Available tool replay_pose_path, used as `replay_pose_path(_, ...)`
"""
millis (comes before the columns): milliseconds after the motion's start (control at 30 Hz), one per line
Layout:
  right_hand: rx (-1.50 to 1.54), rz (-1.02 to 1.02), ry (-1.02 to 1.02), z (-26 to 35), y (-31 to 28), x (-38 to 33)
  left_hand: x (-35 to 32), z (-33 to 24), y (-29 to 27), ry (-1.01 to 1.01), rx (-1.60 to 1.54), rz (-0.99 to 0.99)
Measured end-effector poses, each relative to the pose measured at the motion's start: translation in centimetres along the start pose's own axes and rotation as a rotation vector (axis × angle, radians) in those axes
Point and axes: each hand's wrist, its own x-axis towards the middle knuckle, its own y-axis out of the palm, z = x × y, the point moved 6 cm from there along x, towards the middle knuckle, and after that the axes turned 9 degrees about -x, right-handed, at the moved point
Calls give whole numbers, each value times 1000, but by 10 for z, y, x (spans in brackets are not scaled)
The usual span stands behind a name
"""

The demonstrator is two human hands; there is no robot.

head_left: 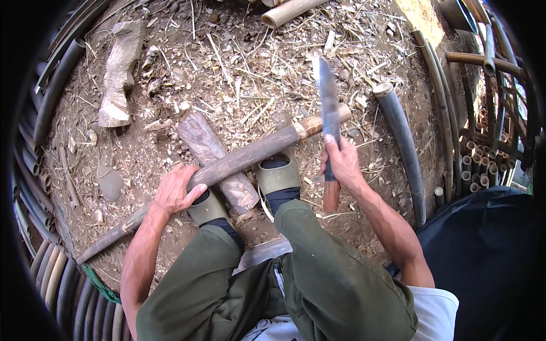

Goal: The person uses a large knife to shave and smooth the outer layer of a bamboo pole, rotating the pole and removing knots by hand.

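A long dark bamboo pole point(250, 152) slants from the lower left to the upper right, its far end paler and scraped. It crosses over a short wooden log point(200, 136) lying between my clog-shod feet. My left hand point(175, 190) is closed around the pole, left of the log. My right hand point(343, 162) grips a machete point(329, 105) near where the blade meets the brown wooden handle. The blade points away from me, slightly blurred, and overlaps the pole's paler end in the view; whether it touches cannot be told.
Wood chips and shavings cover the dirt. A curved pale wood piece point(120, 74) lies far left. A thick bamboo length point(405, 150) lies right, a cut bamboo tube point(290, 12) at the back. Bamboo poles point(57, 91) stack at left; a black sheet point(483, 256) lies at right.
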Motion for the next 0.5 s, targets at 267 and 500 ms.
replay_pose_path(267,29,-31,4,-10,5,-1,-2,6,2,38,-20,42)
replay_pose_path(500,196,-175,-27,-8,-5,15,14,3,-5,73,-32,6)
